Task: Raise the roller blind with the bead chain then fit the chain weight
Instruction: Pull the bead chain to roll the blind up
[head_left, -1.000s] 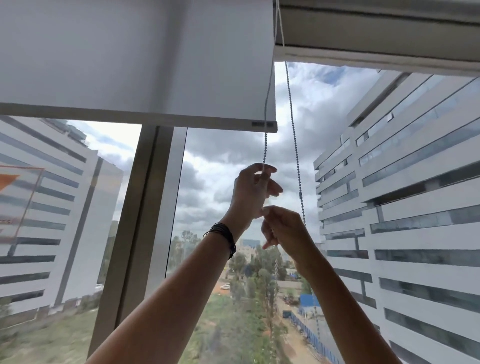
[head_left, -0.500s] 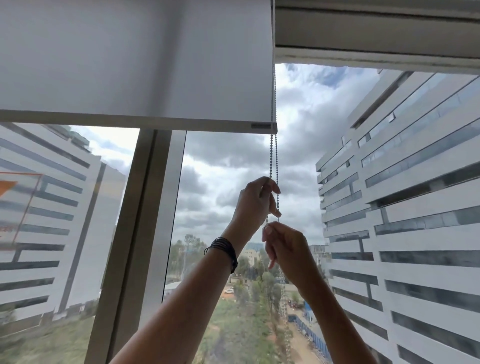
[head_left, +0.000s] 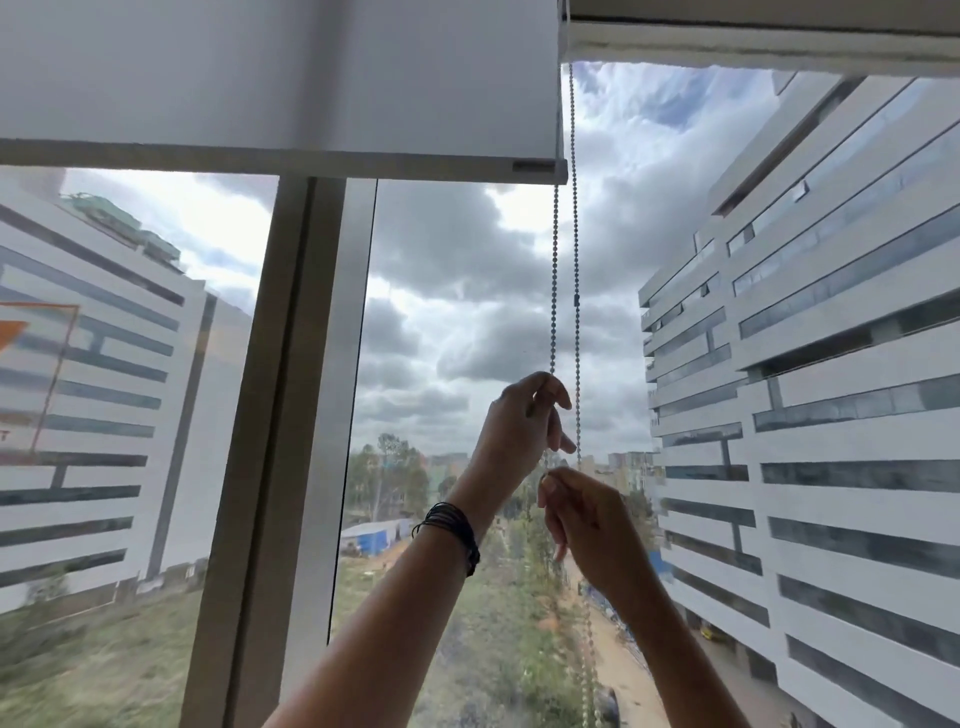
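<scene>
A room high up in a tall building: past the big window (head_left: 467, 312), office blocks (head_left: 831, 364) and tiny trees (head_left: 389, 467) below.

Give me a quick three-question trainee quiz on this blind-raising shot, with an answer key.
1. True or false: the roller blind covers the whole window.
2. Which hand pinches the bead chain higher up: A left hand, B right hand?
3. Fill in: the dark bracelet sits on the ___ wrist.

Key
1. False; its bottom bar hangs near the top, with glass open below.
2. A; the left grip is above the right.
3. Left.
</scene>
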